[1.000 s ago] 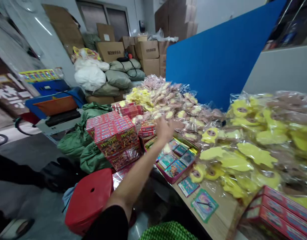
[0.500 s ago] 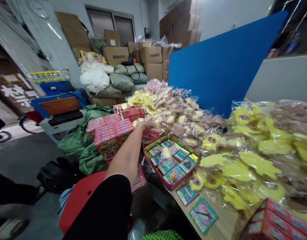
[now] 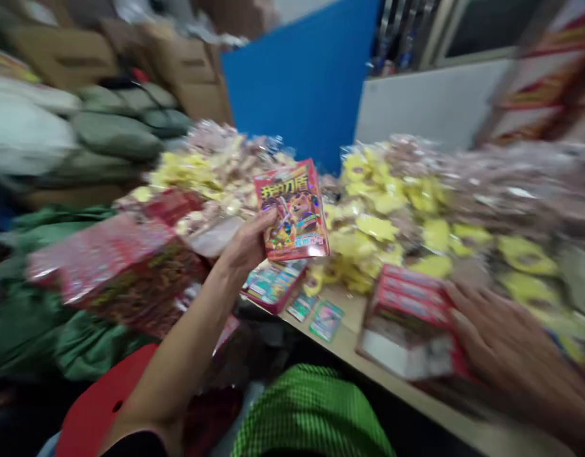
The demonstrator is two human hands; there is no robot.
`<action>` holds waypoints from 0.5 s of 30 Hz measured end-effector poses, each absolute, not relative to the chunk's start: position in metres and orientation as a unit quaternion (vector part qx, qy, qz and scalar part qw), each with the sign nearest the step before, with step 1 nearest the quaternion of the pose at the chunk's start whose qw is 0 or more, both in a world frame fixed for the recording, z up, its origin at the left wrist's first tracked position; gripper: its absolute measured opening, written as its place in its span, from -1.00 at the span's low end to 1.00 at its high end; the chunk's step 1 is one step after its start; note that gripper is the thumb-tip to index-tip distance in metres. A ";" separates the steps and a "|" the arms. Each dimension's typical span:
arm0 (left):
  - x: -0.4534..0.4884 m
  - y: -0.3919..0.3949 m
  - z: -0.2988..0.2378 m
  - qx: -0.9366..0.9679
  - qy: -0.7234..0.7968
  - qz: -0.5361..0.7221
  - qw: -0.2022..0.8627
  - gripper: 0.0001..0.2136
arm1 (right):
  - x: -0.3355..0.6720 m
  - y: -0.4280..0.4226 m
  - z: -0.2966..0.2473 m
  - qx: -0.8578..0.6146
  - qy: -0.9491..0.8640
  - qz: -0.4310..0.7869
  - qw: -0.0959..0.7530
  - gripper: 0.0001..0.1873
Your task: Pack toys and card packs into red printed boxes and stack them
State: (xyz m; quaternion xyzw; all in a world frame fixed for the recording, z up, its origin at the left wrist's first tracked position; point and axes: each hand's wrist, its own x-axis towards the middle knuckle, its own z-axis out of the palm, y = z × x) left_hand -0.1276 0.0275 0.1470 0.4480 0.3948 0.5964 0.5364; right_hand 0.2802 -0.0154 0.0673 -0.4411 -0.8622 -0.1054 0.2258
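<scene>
My left hand (image 3: 250,244) is closed on a red card box (image 3: 292,212) with a cartoon bear on its front, holding it upright in mid-air. Below it on the table lies a pink-rimmed tin (image 3: 276,306) of card packs, partly covered by the box. Two green cards (image 3: 327,320) rest beside the tin. At the right, my right hand (image 3: 483,324), smeared by motion, lies with fingers stretched against the side of a tray of red boxes (image 3: 409,298).
Bagged yellow and pinkish toys (image 3: 373,222) are heaped along the table (image 3: 344,346). Wrapped stacks of red boxes (image 3: 116,260) stand at the left over green sacks. A red stool (image 3: 105,403) is below, and a blue panel (image 3: 297,89) rises behind.
My left hand has come back from the far red boxes and now holds a red card box up. My right hand has come into view at the right. The view has turned right.
</scene>
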 end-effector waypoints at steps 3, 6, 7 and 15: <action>-0.071 0.002 0.112 0.467 0.316 0.572 0.596 -0.48 | 0.274 -0.022 0.078 -0.522 -0.839 -0.094 0.126 -0.36; -0.031 -0.013 0.079 0.476 0.282 0.523 0.648 -0.37 | 0.268 -0.015 0.086 -0.578 -0.809 -0.078 0.079 -0.35; -0.022 -0.015 0.069 0.478 0.275 0.511 0.659 -0.34 | 0.267 -0.014 0.088 -0.585 -0.804 -0.074 0.070 -0.35; -0.016 -0.021 0.024 0.575 0.369 0.419 0.598 -0.54 | 0.267 -0.020 0.085 -0.597 -0.798 -0.061 0.064 -0.37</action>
